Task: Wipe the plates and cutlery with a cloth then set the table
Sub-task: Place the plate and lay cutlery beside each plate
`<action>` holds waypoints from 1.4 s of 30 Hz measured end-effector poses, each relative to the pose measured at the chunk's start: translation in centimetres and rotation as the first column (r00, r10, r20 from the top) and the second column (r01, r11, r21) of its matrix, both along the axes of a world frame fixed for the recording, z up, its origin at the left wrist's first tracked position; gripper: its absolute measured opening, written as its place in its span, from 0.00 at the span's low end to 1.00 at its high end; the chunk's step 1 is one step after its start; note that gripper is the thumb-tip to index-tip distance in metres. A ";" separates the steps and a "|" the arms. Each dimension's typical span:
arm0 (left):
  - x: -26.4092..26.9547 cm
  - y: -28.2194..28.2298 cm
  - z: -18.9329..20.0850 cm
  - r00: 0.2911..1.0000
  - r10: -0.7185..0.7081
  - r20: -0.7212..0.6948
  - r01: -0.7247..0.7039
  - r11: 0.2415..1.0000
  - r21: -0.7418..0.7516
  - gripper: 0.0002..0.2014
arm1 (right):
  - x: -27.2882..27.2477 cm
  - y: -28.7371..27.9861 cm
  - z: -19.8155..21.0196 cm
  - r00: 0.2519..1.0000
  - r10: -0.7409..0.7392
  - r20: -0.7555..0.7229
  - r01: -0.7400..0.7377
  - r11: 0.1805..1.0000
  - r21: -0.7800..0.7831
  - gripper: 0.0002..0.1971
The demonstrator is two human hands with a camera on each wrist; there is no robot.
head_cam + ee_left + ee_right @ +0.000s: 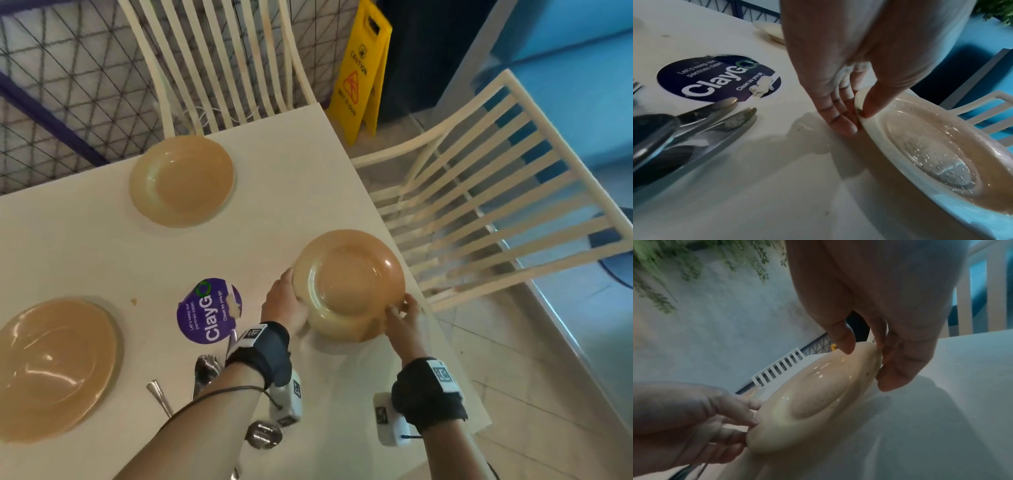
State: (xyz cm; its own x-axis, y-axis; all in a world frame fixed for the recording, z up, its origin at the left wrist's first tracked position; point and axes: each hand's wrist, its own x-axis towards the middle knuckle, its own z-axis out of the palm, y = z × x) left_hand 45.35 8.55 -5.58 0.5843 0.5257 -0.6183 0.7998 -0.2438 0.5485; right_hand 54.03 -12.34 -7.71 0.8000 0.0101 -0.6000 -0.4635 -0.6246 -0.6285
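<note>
A tan plate (349, 284) (931, 146) (809, 399) is held just above the white table (102, 246) near its right edge, tilted. My left hand (286, 301) (840, 104) grips its left rim, thumb on top and fingers underneath. On the right rim my right hand (402, 315) (875, 353) pinches the edge between thumb and fingers. Two more tan plates lie on the table: one at the far side (181, 180), one at the near left (56, 366). Metal cutlery (205, 373) (694, 123) lies piled by my left forearm. No cloth is visible.
A purple round sticker (209, 310) (719, 78) is stuck to the table left of the held plate. White slatted chairs stand at the far side (219, 58) and the right side (496, 198). A yellow wet-floor sign (363, 68) stands beyond the table corner.
</note>
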 end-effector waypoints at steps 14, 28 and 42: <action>6.5 5.2 -0.1 0.997 0.079 0.020 -0.081 0.993 0.084 0.35 | 7.5 5.1 2.5 0.993 0.011 -0.120 0.013 0.979 0.204 0.23; 2.1 7.3 1.9 0.994 0.053 0.091 -0.061 0.995 0.083 0.25 | 6.0 3.0 2.4 0.989 -0.043 -0.141 0.076 0.968 0.239 0.30; -21.7 4.6 6.8 0.975 0.183 0.126 -0.191 0.980 0.054 0.12 | -13.2 8.9 3.1 0.773 0.630 0.079 -0.635 0.767 0.094 0.10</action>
State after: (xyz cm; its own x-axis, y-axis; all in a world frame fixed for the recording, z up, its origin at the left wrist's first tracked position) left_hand 23.66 13.15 1.27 0.5400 0.6696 -0.5099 0.7638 -0.1353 0.6311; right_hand 40.80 -3.41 -4.65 0.6127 0.5853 -0.5310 0.0397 -0.6939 -0.7190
